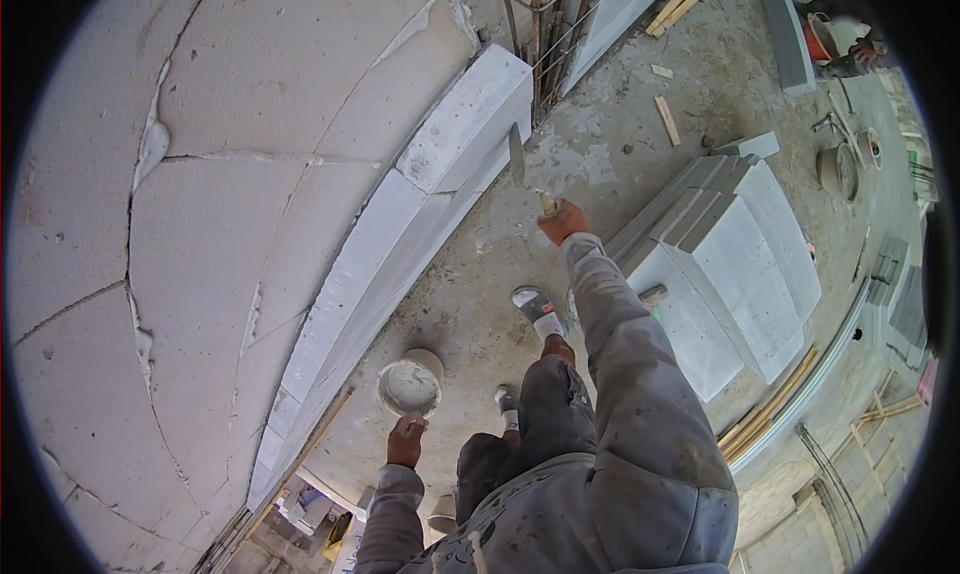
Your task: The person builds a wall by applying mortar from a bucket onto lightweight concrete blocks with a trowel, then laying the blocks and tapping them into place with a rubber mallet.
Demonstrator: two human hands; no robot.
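Trowel [517, 154]: narrow grey blade, raised against the end face of the top white block [470, 119], apparently touching it. Right hand [562, 221] closed around the trowel's wooden handle. Left hand [406, 441] grips the rim of a small bucket [409, 384] of pale mortar, held low beside the wall [220, 224]. Open concrete floor [600, 134] lies between the wall edge and the block stack [730, 264], near the right arm.

White block wall [200, 224], dusty concrete floor [600, 154], stacked blocks [740, 264]
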